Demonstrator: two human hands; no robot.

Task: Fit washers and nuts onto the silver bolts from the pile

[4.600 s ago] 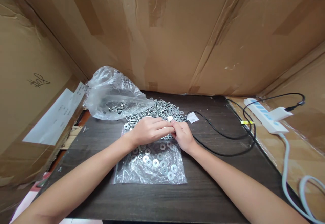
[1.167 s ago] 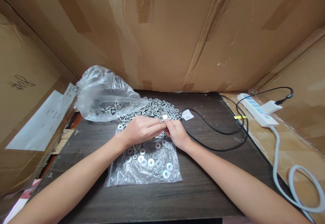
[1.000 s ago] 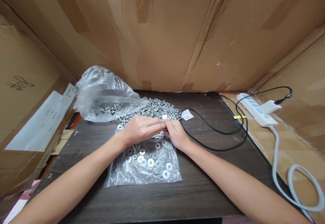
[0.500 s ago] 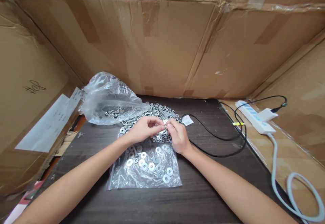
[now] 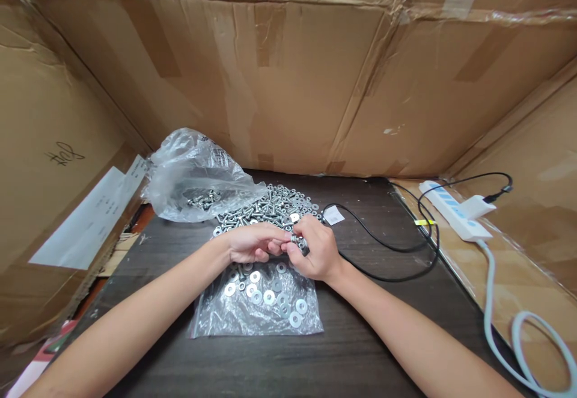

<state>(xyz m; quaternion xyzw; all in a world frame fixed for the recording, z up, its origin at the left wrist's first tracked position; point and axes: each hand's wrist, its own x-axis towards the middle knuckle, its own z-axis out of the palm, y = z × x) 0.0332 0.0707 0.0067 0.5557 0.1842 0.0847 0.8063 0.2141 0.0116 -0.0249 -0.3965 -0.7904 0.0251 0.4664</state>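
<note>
So both hands are bunched together right above the flat clear bag of washers [image 5: 256,302] on the dark counter [image 5: 383,302]. The right hand [image 5: 313,251] has its fingers curled and pinching a small metal piece [image 5: 297,241], looks like a bolt with a nut or washer on it, hard to say exactly since it's tiny and half covered. The left hand [image 5: 252,243] comes in from the other side with its fingertips pressed up against the same piece, so it's pinched between the two hands, just above the far edge of the washer bag. Right behind that bag is the loose pile of bolts and nuts [image 5: 270,205], and beyond the pile to the left sits a crumpled plastic bag [image 5: 193,172] with more hardware inside. A black cable [image 5: 387,244] loops off to the right of the washer bag toward a white power strip [image 5: 455,211]. If you ask me, the trick here is keeping the piece low over the bag, holding one part steady and turning with the other hand, so anything that slips lands on the plastic instead of rolling away.
</note>
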